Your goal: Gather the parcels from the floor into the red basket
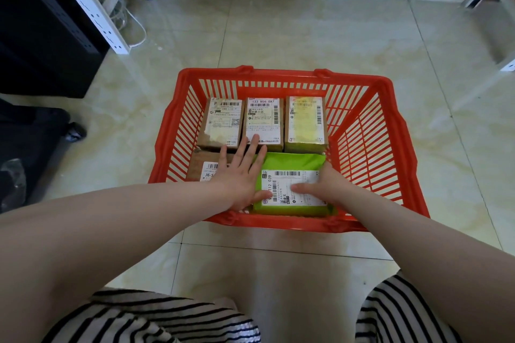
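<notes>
Green parcel (pixel 292 175), flat in the basket (pixel 281 76), at the near-right corner, against the near wall. Long axis running near to far, label up, barcode at the far end.

Both hands on it. Right hand (pixel 320 189) flat on the label from the right side, thumb across the print, fingers open, not closed around anything. Left hand (pixel 239 175) spread wide, palm down, thumb on the left edge of the green parcel, fingers (pixel 252 145) reaching to the near edge of the middle box (pixel 263 120). Hands apart, one on each side of the parcel; right hand nearer to its middle. Probably pressing it down into place, not lifting.

Count in basket: five parcels. Three brown boxes in a row along the far wall: left box (pixel 221 121), middle box, right box (pixel 305 121) with yellowish tape. One more brown box (pixel 204 168) at the near-left corner, half hidden under the left hand. One green parcel.

No parcels seen on the floor (pixel 306 30) around the basket; gathering seems almost finished.
</notes>
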`<state>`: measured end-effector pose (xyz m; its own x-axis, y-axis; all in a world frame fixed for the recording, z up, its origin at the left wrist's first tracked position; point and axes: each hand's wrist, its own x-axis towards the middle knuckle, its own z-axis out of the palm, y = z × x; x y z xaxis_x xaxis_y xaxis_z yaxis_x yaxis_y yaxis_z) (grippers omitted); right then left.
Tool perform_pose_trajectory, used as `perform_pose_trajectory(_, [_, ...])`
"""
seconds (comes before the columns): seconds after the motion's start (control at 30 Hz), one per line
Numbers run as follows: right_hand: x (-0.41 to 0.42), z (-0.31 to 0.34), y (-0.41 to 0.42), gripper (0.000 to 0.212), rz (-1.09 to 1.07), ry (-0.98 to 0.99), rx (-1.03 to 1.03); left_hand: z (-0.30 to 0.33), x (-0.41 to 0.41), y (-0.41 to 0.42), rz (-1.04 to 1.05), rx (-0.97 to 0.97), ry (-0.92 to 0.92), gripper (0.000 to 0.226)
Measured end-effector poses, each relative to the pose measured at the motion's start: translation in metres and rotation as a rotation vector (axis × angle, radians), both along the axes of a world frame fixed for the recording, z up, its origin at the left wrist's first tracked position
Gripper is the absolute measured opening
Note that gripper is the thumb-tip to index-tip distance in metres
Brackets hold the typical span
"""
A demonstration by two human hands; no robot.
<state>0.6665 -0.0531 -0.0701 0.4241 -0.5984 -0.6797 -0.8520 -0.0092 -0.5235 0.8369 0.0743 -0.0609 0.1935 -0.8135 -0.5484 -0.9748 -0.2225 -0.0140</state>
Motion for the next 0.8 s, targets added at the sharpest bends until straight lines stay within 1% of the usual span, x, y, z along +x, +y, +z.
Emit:
perform_pose_trajectory(0.03, [0.001,0.002,0.002,0.107,0.01,-0.005,-0.033,-0.001,0.0,0.0,0.002,0.006,0.0,0.099])
perform_pose_trajectory(0.07, [0.0,0.003,0.002,0.1,0.024,-0.006,-0.059,-0.001,0.0,0.0,0.002,0.01,0.003,0.099])
perform_pose_trajectory(0.1, [-0.002,0.003,0.002,0.1,0.026,-0.001,-0.068,-0.001,0.0,-0.001,0.001,0.013,0.006,0.099])
perform_pose_trajectory(0.23, [-0.003,0.002,0.001,0.115,-0.029,0.016,-0.042,0.004,0.0,-0.002,0.002,0.006,0.014,0.099])
perform_pose_trajectory(0.4, [-0.006,-0.002,-0.007,0.155,-0.112,0.001,-0.028,0.01,-0.001,0.0,0.005,-0.031,0.006,0.097])
perform_pose_trajectory(0.43, [-0.007,-0.004,-0.01,0.159,-0.111,-0.008,-0.014,0.012,-0.001,0.0,0.009,-0.032,0.011,0.097])
perform_pose_trajectory(0.5, [-0.009,-0.007,-0.012,0.158,-0.102,-0.015,-0.008,0.013,0.0,-0.001,0.026,-0.033,0.028,0.096])
perform_pose_trajectory(0.6, [-0.011,-0.01,-0.014,0.172,-0.101,-0.033,-0.022,0.016,0.001,-0.001,0.042,-0.045,0.036,0.096])
perform_pose_trajectory(0.63, [-0.011,-0.012,-0.015,0.173,-0.1,-0.043,-0.02,0.017,0.002,-0.001,0.046,-0.048,0.031,0.096])
perform_pose_trajectory(0.67, [-0.012,-0.009,-0.014,0.172,-0.092,-0.045,-0.024,0.019,0.002,-0.001,0.052,-0.047,0.025,0.095])
perform_pose_trajectory(0.77, [-0.011,-0.002,-0.014,0.159,-0.074,-0.043,-0.034,0.023,0.004,-0.002,0.061,-0.053,0.012,0.094])
perform_pose_trajectory(0.8, [-0.011,0.001,-0.015,0.161,-0.072,-0.03,-0.046,0.025,0.006,-0.003,0.066,-0.052,0.008,0.095])
